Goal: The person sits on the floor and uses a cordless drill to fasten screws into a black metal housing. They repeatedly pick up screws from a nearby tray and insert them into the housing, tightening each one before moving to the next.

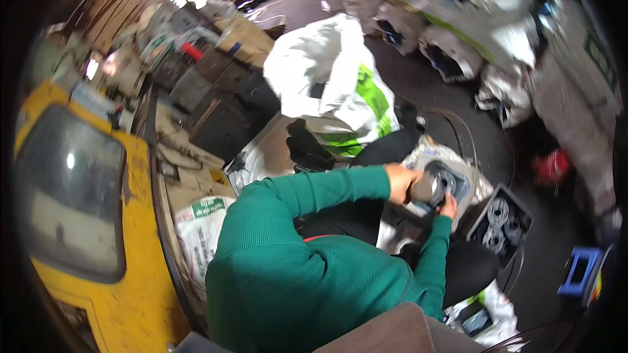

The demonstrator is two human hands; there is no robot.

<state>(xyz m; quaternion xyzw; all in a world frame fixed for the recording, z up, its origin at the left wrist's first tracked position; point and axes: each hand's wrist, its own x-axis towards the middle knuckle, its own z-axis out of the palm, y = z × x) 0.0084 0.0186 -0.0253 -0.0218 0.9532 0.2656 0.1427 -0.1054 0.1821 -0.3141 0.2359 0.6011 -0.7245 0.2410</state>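
Note:
My left hand [401,184] is closed round the side of a round grey metal part [427,188], a short cylinder with a dark, ringed open face turned to the right. At that face's lower edge is my right hand [449,206], its fingers closed on the rim. The part is held tilted over a grey tub [462,199] and partly hides it. Blur keeps the inside of the part from showing clearly. Beside my right hand stands a dark crate [525,210] with several round grey metal pieces [498,212] in it.
A large white and green sack [320,75] stands open ahead of me. Stacked dark boxes [216,111] and a yellow machine door [140,222] are on the left. Filled bags [451,52] line the far right. A blue plastic stool [579,272] is at right; cables cross the floor.

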